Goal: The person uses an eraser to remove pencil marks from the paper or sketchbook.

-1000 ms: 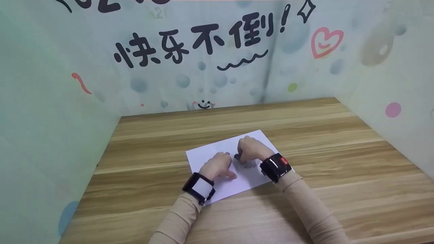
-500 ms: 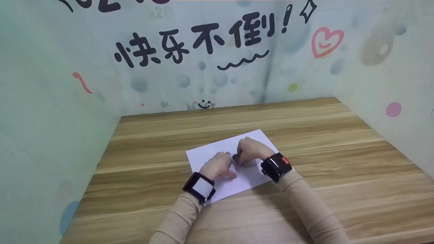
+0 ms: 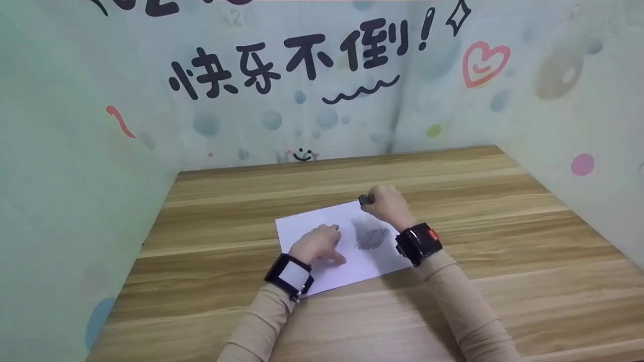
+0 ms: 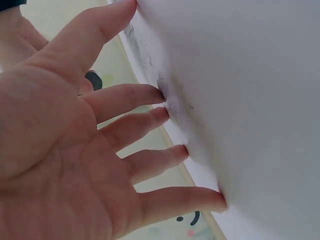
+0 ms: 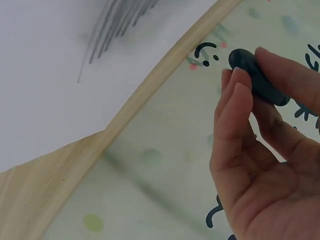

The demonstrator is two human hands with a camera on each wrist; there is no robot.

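R hand (image 3: 386, 203): pinching a small dark eraser (image 3: 363, 200) betw. thumb & fingers, hovering at the far right corner of the sheet, lifted off the paper.
L hand (image 3: 318, 245): fingers spread & straight, tips pressing down on the white paper (image 3: 312, 229), near-left of the scribble.
Paper: lying on the wooden table (image 3: 503, 221), centre, slightly skewed.
Scribble (image 3: 371, 237): grey pencil shading sitting betw. the two hands, mostly intact.
Progress (judging): little rubbed out so far; the bulk of the shading is remaining.
R wrist view: showing the eraser (image 5: 257, 76) as a dark rounded lump in the fingertips (image 5: 240, 82), clear of the sheet; head view is showing only a dark speck.
L wrist view: showing four fingertips (image 4: 157, 93) plus thumb touching paper (image 4: 250, 90), faint smudging beside them.
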